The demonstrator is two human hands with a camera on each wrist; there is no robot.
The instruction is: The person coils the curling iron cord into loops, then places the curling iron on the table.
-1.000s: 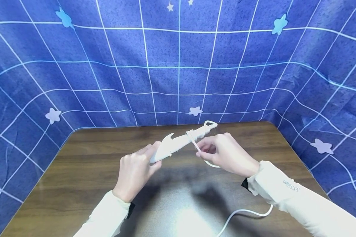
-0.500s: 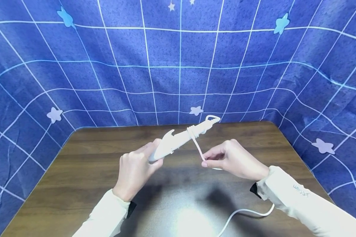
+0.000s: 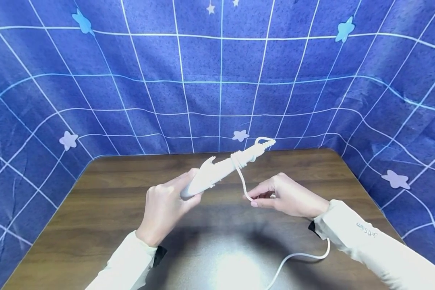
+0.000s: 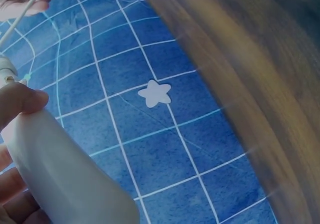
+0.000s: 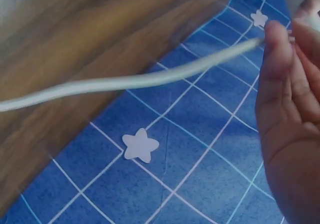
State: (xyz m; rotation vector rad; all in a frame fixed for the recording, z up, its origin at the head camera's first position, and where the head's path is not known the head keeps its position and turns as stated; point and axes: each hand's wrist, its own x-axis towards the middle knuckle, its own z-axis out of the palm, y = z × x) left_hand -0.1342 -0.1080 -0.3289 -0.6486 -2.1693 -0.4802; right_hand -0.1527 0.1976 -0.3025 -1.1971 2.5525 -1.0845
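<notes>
My left hand [image 3: 168, 205] grips the wide, smooth end of a white corded hand-held appliance [image 3: 217, 171], shaped like a hair-styling iron. It is held above the table, its narrow end pointing up and right. A small hooked lever stands out from its upper side. The white cord [image 3: 243, 183] loops out of the narrow end and winds around the handle. My right hand [image 3: 284, 195] pinches the cord between thumb and fingers, below and right of the handle. In the right wrist view, the cord [image 5: 145, 79] trails from the fingertips.
A brown wooden table [image 3: 105, 201] lies beneath both hands, with a bright glare spot near its front. More of the cord [image 3: 297, 254] lies on the table at the front right. A blue gridded curtain [image 3: 217, 96] with stars encloses the back and sides.
My right hand has moved down and to the right from the handle with the cord, which now curves slightly. My left hand still grips the appliance, now tipped up a little.
</notes>
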